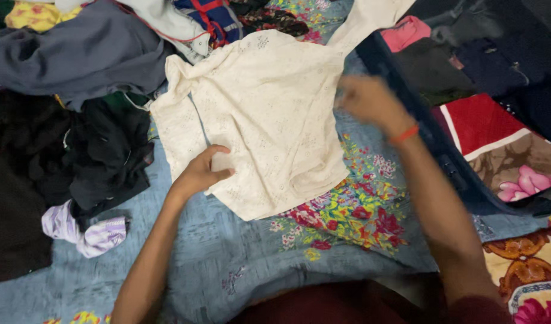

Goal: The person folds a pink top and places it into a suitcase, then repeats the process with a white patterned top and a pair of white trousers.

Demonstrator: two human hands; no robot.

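Observation:
A cream knitted top [269, 114] lies spread flat on a blue flowered bedsheet [227, 264], one sleeve running off to the upper right. My left hand [204, 173] rests on its lower left part, fingers curled and pinching a fold of the fabric. My right hand [367, 101], blurred and with an orange band on the wrist, hovers at the top's right edge; whether it grips the cloth is unclear.
A heap of dark clothes [53, 138] and a grey garment [83, 54] lie at the left, with a small lilac striped piece [83, 231] below. Dark folded clothes [485, 54], a pink item and a red flowered blanket [503, 150] sit at the right.

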